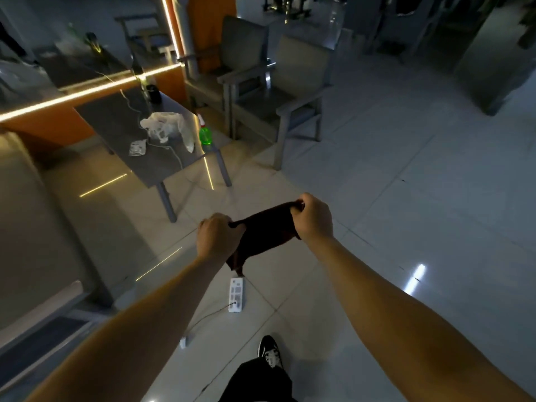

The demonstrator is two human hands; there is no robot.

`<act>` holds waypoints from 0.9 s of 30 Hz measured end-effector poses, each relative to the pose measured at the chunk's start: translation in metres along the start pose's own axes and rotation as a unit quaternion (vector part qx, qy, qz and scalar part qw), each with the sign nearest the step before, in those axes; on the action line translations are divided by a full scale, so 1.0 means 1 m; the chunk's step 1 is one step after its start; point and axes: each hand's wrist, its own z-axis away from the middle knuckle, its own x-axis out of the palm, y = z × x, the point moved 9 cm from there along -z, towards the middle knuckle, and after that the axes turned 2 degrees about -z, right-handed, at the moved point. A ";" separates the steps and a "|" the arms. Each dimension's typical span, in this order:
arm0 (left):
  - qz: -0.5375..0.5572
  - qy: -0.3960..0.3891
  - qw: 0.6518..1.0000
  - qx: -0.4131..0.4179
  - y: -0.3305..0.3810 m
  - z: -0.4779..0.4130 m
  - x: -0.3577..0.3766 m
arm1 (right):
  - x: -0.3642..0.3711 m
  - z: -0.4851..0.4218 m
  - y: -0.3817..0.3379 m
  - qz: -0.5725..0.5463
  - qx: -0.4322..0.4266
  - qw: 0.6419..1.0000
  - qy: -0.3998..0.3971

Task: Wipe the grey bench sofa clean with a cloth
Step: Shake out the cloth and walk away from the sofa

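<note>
A dark cloth (266,230) is stretched in the air between both hands, above the tiled floor. My left hand (217,237) grips its left end and my right hand (314,217) pinches its upper right corner. A flap of the cloth hangs down below my left hand. The grey bench sofa (32,227) runs along the left edge of the view, well left of the cloth, with its cushioned back and a slatted frame end showing.
A low dark table (162,166) stands ahead with a crumpled plastic bag (166,126), a cable and a green spray bottle (205,134). Two grey armchairs (290,100) stand beyond it. A white power strip (236,294) with its cord lies on the floor under the cloth.
</note>
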 end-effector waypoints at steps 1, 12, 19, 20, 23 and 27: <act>0.015 -0.013 1.000 -0.022 -0.002 -0.015 0.002 | 0.011 -0.018 -0.008 -0.017 0.003 1.000 -0.007; 0.404 -0.051 0.851 -0.330 -0.025 -0.142 0.011 | 0.147 -0.155 -0.125 -0.102 -0.090 0.961 -0.242; 0.512 -0.030 0.794 -0.327 -0.026 -0.245 0.001 | 0.239 -0.233 -0.167 -0.220 -0.071 0.872 -0.431; 0.517 -0.027 0.791 -0.328 -0.029 -0.265 0.002 | 0.249 -0.247 -0.172 -0.238 -0.064 0.853 -0.460; 0.525 0.032 0.770 -0.361 -0.041 -0.318 -0.003 | 0.276 -0.297 -0.180 -0.272 -0.027 0.802 -0.530; 0.549 0.112 0.746 -0.360 -0.052 -0.376 -0.024 | 0.308 -0.378 -0.180 -0.330 0.067 0.814 -0.474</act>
